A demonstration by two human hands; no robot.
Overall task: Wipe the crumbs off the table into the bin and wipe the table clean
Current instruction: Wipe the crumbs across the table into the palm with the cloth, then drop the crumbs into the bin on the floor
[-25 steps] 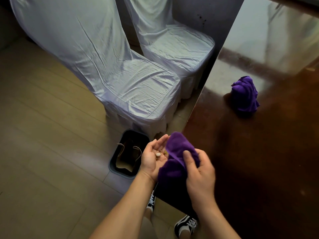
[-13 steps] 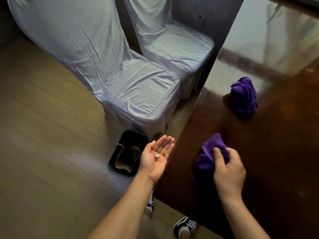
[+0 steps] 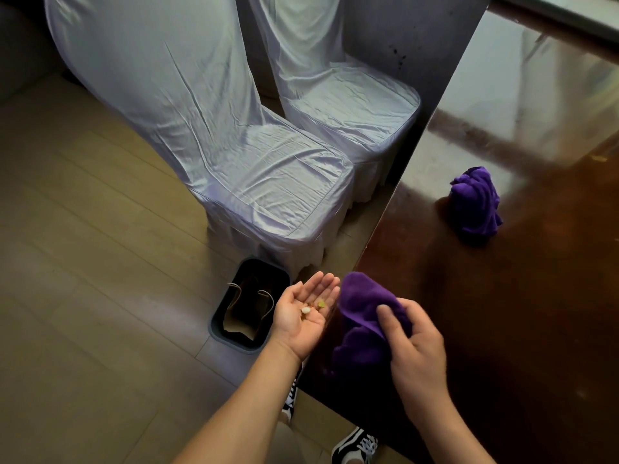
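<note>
the dark desk (image 3: 502,296) shows no crumbs near its edge. the bin (image 3: 249,303) stands on the floor, just left of the hands. the purple cloth (image 3: 361,313), gripped in the right hand (image 3: 415,356), has swept back from further in to the edge, meeting the flat, upturned left hand (image 3: 306,316). crumbs (image 3: 313,308) lie in that palm, probably ready to tip into the bin.
</note>
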